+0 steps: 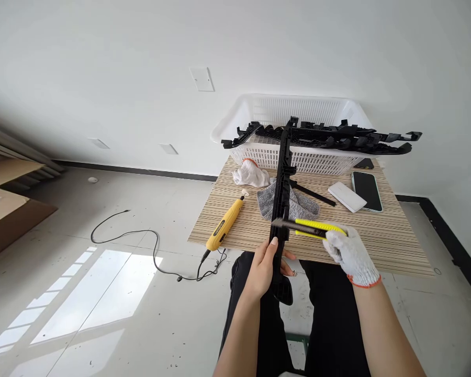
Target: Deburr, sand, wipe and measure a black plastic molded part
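My bare left hand (264, 269) grips the near end of a long black plastic strip (283, 178) that runs away from me over the table. My right hand (351, 255), in a white knit glove, holds a yellow utility knife (314, 228). The knife's blade end rests against the strip's right edge, just above my left thumb.
A wooden-striped table (388, 235) carries a yellow corded rotary tool (224, 225), a grey cloth (298, 205), a white glove (251, 174), a phone (367, 190), a white block (346, 196) and a white basket (298, 157) with more black strips (337, 137) across it. A cardboard box (8, 209) stands on the floor at left.
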Demonstrator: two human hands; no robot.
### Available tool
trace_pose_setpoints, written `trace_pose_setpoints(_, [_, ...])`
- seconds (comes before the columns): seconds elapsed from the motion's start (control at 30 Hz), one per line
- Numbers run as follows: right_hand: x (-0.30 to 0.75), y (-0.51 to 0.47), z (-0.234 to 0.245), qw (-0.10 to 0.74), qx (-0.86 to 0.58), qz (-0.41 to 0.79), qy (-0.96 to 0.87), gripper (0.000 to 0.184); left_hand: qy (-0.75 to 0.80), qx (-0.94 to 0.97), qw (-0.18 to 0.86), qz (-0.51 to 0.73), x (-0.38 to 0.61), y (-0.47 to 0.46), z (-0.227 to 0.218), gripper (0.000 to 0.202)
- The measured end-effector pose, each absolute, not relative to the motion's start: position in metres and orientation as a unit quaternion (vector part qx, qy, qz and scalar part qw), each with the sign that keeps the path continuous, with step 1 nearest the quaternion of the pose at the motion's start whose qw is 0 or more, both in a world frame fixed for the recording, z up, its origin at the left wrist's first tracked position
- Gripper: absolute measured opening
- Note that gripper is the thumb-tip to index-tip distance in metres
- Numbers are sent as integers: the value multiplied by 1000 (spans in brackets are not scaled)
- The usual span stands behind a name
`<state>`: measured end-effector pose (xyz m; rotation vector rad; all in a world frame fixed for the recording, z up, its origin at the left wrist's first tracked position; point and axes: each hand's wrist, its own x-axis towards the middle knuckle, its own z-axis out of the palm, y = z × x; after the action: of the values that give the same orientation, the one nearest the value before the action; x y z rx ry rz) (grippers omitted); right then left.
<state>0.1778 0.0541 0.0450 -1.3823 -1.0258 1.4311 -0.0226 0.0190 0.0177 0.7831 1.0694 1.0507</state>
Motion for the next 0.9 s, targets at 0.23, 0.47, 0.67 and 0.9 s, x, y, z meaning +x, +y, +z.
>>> trace_pose_setpoints(0.23, [176,56,43,459,-556,567,-398,35,472,352,663,462,-23,19,18,50])
trace_pose_setpoints(0.47, [178,55,40,468,-562,559,-390,40,469,349,667,462,-23,18,18,51])
trace_pose_setpoints(0.67, [178,56,42,479,-570,553,-373,44,471,347,668,460,-23,17,18,52])
trace_pose_setpoints(0.9, [176,56,44,490,-579,545,-358,45,484,341,669,449,-23,17,18,59])
